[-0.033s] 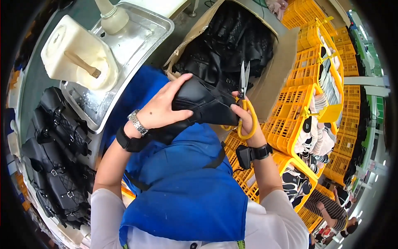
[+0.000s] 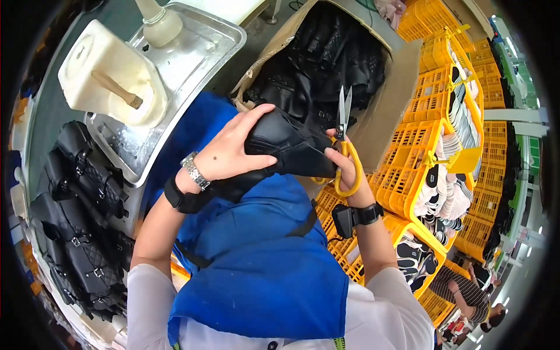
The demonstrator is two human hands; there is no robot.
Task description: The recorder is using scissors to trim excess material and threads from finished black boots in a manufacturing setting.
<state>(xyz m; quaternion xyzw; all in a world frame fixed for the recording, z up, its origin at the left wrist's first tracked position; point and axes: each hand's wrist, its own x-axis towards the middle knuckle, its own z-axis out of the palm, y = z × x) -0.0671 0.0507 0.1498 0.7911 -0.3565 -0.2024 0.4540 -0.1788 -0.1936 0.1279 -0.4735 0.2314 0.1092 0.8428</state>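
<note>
The left hand (image 2: 230,153) gripped one black boot upper (image 2: 286,146) above the blue apron (image 2: 256,262); the right hand (image 2: 344,166) clasped one pair of yellow-handled scissors (image 2: 343,131), blades up beside it. Trimming seemed midway: several uppers lined the bench's left edge (image 2: 81,210), more filled the cardboard box (image 2: 326,64).

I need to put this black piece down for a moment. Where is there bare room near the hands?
Bare patches: the metal tray floor right of the cream container, and the brown board beside the box of black pieces. Crowded: the black boots on the left and the yellow crates.
</note>
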